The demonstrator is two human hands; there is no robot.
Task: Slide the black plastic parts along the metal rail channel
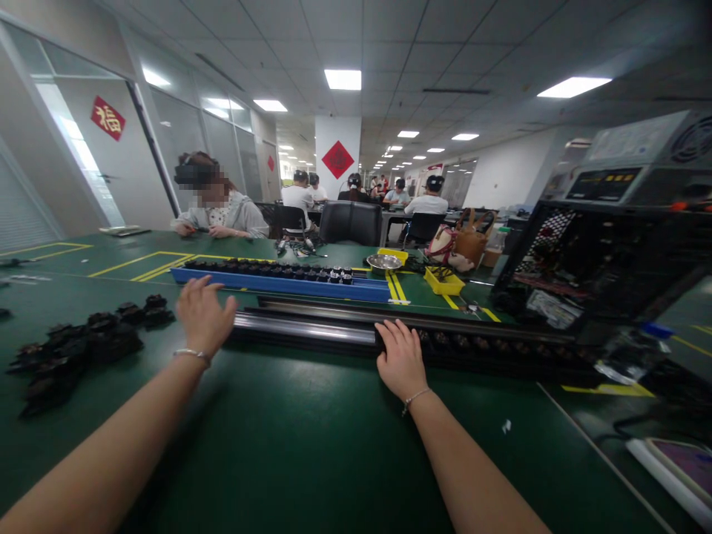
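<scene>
The long black rail (311, 332) lies crosswise on the green worktop (311, 437). At its left end, the left hand (205, 315) is open; the right hand (401, 356) rests over it, fingers loosely bent, apparently steadying it. Beyond, a blue tray (278, 285) holds a row of black parts (267, 269).

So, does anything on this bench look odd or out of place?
A small white scrap lies on the green table, off to the right, like stray litter. The black parts at left sit in a jumbled heap, unlike the neat row in the blue tray. Nothing looks spilled or clearly damaged.
</scene>
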